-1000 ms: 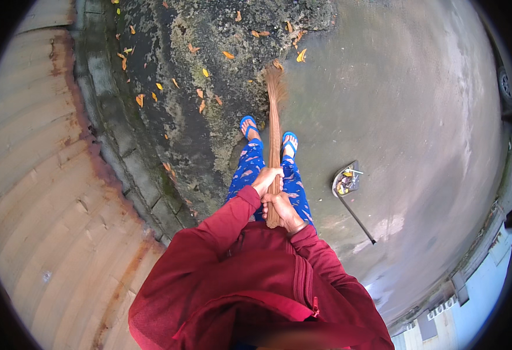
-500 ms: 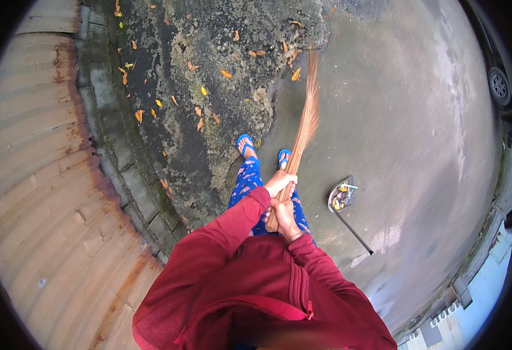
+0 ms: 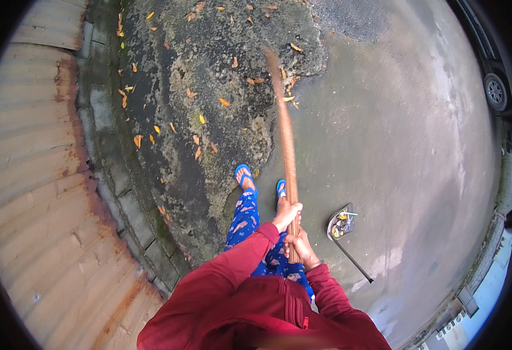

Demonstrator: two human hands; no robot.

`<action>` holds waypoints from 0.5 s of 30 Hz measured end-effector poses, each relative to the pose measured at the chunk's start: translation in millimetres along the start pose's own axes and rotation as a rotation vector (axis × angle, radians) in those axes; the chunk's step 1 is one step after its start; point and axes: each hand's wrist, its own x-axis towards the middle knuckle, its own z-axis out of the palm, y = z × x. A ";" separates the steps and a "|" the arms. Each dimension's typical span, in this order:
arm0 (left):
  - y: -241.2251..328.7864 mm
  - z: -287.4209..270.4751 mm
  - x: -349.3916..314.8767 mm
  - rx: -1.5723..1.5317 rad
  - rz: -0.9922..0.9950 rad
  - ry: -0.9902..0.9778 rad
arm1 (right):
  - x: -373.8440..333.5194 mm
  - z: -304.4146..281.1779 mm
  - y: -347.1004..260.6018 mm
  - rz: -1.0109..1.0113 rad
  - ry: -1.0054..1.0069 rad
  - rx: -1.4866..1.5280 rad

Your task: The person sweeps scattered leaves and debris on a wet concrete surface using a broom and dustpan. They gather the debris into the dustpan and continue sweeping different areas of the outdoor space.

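A long bundled stick broom (image 3: 287, 149) stretches away from my body, its far end blurred over the border between the mossy, rough patch and the smoother concrete. My left hand (image 3: 286, 216) is wrapped round the broom's near part. Just below, closer to my body, my right hand (image 3: 302, 247) grips the broom's butt end. Yellow and orange leaves (image 3: 291, 87) lie close by the blurred tip. On the concrete to my right rests a long-handled dustpan (image 3: 332, 227) holding leaves and bits of litter.
Rusty corrugated metal sheeting (image 3: 40, 169) fills the left side, bordered by a block-lined gutter edge (image 3: 116, 157). More fallen leaves (image 3: 138, 140) are scattered over the dark rough ground. At the far right stands a vehicle, its wheel (image 3: 495, 91) showing. My feet wear blue flip-flops (image 3: 243, 172).
The broom's far end has swung leftward, from the smooth concrete's edge onto the rough patch. Both hands still hold it, and they sit slightly lower in the picture.
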 end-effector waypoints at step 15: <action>63.8 -17.9 52.3 0.070 0.126 0.232 | 61.7 18.7 -47.1 -0.016 -0.121 -0.050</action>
